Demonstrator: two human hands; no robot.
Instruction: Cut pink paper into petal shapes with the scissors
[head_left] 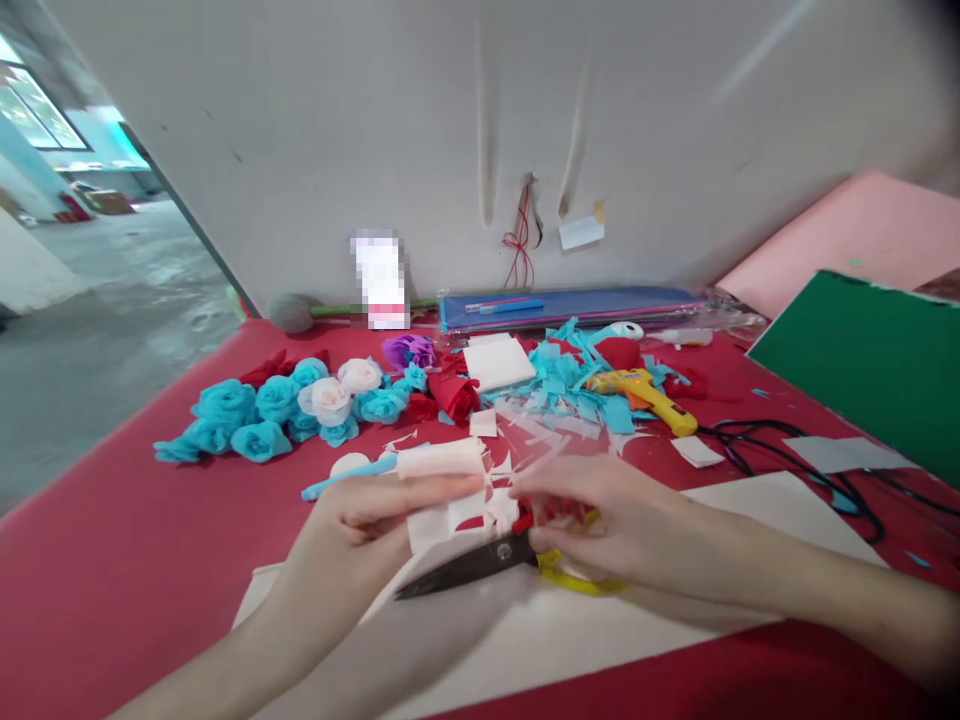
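Note:
My left hand (367, 520) has its fingers closed on a small white crepe paper piece (427, 530), index finger stretched along its top edge. My right hand (592, 510) is closed around the yellow and red handles of black-bladed scissors (465, 567), its fingertips pinched close to the paper's right side. The blades point left, below the paper and above a white sheet (480, 650). Part of the handles is hidden behind my right fingers. Just beyond my hands lie a white paper roll (442, 458) and a light blue stick-like thing (349, 478).
Blue paper roses (225, 402), white ones (330, 400) and red petals sit at the left back. A yellow glue gun (645, 393) with a black cord lies right, beside blue scraps (562, 375). A phone (381, 275) leans at the wall; a green board (862, 360) stands right.

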